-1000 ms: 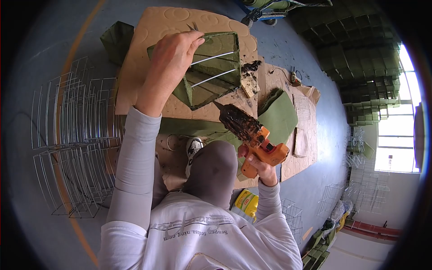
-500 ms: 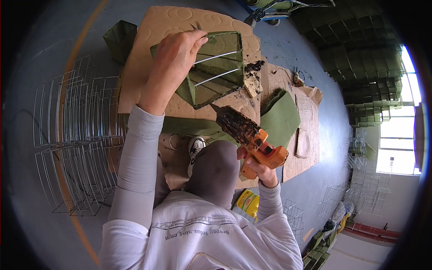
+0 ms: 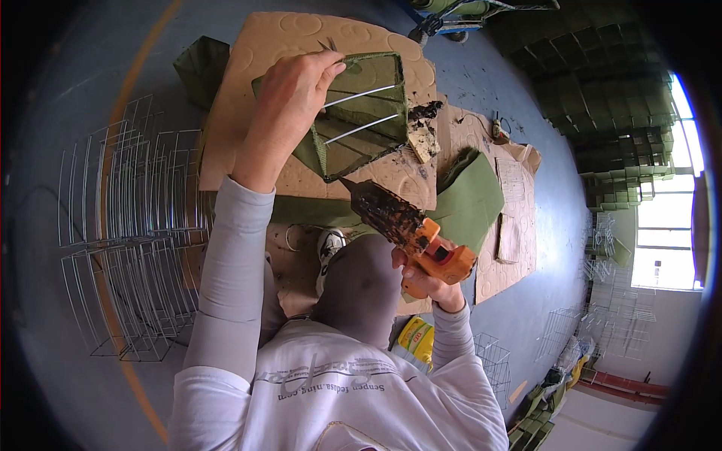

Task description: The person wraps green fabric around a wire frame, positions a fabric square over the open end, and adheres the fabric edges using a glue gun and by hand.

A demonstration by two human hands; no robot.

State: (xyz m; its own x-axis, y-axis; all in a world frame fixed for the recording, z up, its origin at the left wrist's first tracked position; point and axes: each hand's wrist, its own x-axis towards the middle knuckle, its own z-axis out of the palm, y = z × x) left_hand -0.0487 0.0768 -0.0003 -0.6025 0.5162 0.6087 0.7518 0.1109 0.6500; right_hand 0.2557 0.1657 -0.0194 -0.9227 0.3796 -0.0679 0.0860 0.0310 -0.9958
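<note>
My right hand is wrapped around the handle of an orange glue gun, its front caked in dark residue. The pointed nozzle is close to the near corner of a green fabric box; I cannot tell whether they touch. Two pale metal rods cross the box's open side. My left hand is closed, thumb and fingers pinching the box's far left edge. A pair of dark pointed metal tips sticks out past its fingers; the rest of that tool is hidden.
Cardboard lies beneath the box. A glue-stained yellowish block and folded green fabric are to the right. Wire frames stand on the left floor. Another green box sits at the far left, a yellow bag by my right leg.
The glue gun has moved slightly left, bringing its nozzle nearer the box's near corner. My left hand and the box have stayed almost still.
</note>
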